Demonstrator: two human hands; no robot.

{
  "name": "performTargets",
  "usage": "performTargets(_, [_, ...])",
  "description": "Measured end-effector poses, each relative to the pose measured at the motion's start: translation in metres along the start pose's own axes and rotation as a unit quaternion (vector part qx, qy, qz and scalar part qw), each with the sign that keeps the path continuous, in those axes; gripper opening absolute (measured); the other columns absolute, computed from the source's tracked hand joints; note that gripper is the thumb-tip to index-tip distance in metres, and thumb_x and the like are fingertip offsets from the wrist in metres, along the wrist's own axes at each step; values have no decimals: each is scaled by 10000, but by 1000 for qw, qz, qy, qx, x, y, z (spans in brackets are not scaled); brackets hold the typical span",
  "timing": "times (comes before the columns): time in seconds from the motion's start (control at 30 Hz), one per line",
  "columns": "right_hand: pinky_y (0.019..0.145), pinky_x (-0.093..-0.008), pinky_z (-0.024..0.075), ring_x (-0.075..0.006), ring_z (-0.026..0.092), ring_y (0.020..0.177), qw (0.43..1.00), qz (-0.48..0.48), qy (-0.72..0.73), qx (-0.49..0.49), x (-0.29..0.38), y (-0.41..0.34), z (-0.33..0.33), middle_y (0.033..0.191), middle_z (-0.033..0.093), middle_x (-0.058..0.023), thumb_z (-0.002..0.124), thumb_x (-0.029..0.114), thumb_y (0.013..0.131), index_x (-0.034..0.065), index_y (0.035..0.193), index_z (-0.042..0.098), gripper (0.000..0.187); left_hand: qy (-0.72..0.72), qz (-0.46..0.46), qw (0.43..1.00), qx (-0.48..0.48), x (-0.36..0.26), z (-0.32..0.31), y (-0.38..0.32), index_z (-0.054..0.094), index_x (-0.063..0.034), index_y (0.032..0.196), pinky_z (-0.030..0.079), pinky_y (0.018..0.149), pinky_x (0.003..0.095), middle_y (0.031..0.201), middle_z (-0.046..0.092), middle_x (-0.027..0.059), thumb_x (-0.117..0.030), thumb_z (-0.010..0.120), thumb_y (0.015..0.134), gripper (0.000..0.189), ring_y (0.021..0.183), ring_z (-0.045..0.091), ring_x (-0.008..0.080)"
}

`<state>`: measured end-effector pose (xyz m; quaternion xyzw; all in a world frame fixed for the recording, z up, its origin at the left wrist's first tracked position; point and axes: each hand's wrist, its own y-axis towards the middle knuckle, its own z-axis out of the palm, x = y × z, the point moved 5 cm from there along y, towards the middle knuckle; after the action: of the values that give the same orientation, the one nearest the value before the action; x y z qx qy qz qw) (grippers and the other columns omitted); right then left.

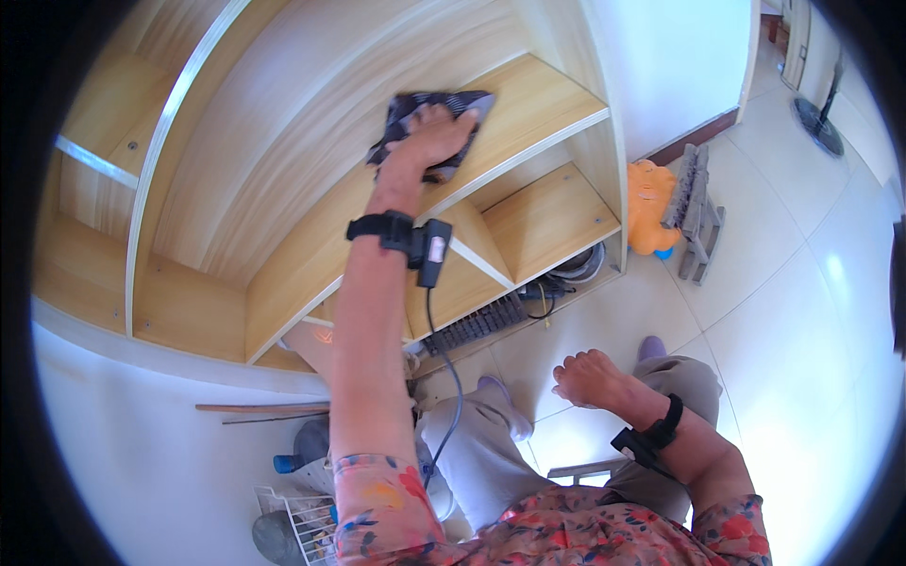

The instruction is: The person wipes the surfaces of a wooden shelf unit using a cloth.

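Observation:
A long wooden shelf board (541, 106) of a light wood cabinet runs across the upper middle. My left hand (433, 134) presses a dark patterned cloth (403, 113) flat on this board, close to the cabinet's back panel; part of the cloth is hidden beneath the palm. Over my knee on the right, my right hand (587, 378) is held in the air with its fingers curled in, touching no object. Each wrist wears a black strap with a small device, and a cable hangs from the left one.
Below the shelf are smaller compartments (545, 219) and a dark keyboard-like slab (488, 318). An orange plastic item (650, 205) and a folding wooden stool (697, 212) stand right of the cabinet. A white wire rack (301, 523) is at lower left; a fan base (817, 127) is at upper right.

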<state>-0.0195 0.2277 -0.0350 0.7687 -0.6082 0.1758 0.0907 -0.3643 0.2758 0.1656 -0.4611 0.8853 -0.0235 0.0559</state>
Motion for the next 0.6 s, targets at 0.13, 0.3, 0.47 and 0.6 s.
performTargets(0.13, [598, -380, 487, -258, 630, 710, 999, 30, -4, -32, -12, 5, -3, 724, 625, -89, 554, 219, 750, 92, 737, 632, 149, -29, 122, 992, -28, -107, -7, -29, 171, -56, 1405, 56, 1057, 559, 1481, 99, 106, -651, 236, 826, 832, 1367, 64, 293])
performTargets(0.3, [666, -391, 497, -276, 634, 790, 998, 37, -6, 52, -12, 13, 1, 802, 648, -102, 543, 238, 782, 102, 810, 649, 175, -11, 202, 976, -74, -146, 0, -51, 203, -67, 1400, 100, 1040, 593, 1475, 141, 94, -658, 259, 818, 831, 1365, 105, 252])
performTargets(0.47, [698, -420, 493, -306, 620, 796, 995, 24, 10, 97, -3, 26, 10, 836, 628, -145, 507, 332, 829, 52, 852, 617, 301, 27, 259, 951, -169, -114, 6, -99, 298, -94, 1361, 173, 1021, 596, 1442, 243, 101, -506, 421, 850, 668, 1336, 210, 269])
performTargets(0.6, [716, -421, 497, -311, 626, 817, 993, 46, -22, 107, -8, 24, 14, 845, 644, -140, 507, 310, 827, 69, 869, 630, 273, 37, 233, 949, -208, -58, 4, -127, 331, -131, 1349, 196, 1024, 569, 1424, 284, 96, -482, 436, 858, 612, 1322, 246, 263])
